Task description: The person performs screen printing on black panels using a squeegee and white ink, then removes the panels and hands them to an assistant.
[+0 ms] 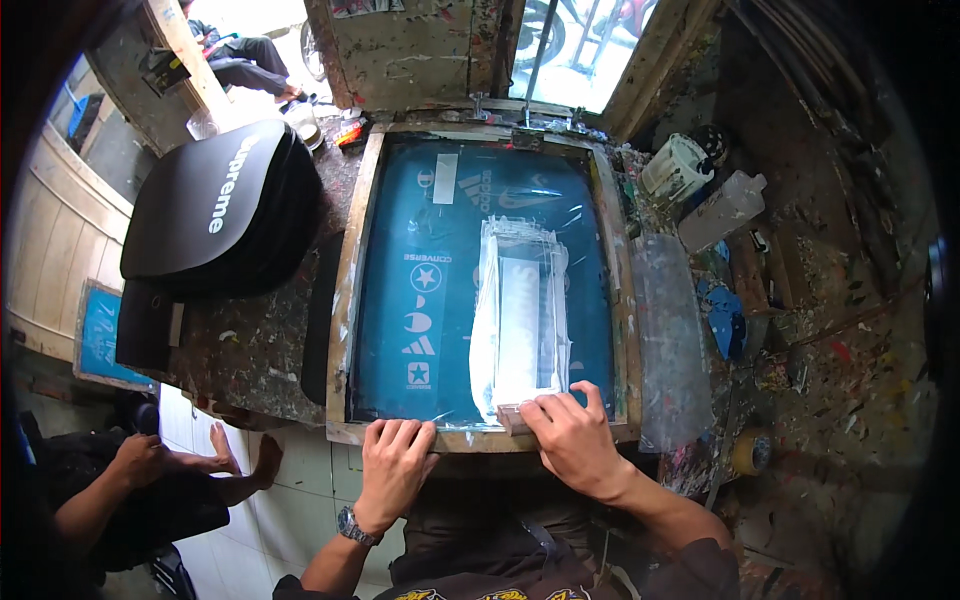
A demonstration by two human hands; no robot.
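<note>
A wooden-framed printing screen with blue mesh lies flat in front of me. Pale logo shapes show on the mesh, and a broad streak of white ink runs down its right half. At the near end of that streak, my right hand is closed around a small squeegee, whose blade rests near the frame's front bar. My left hand, a watch on its wrist, has its fingers curled over the same bar, left of the squeegee. A small white strip is stuck on the mesh's far left.
Stacked black panels stand on the stained bench to the left. On the right are a white tub, a clear plastic bottle, a plastic sheet and a tape roll. Another person sits at lower left.
</note>
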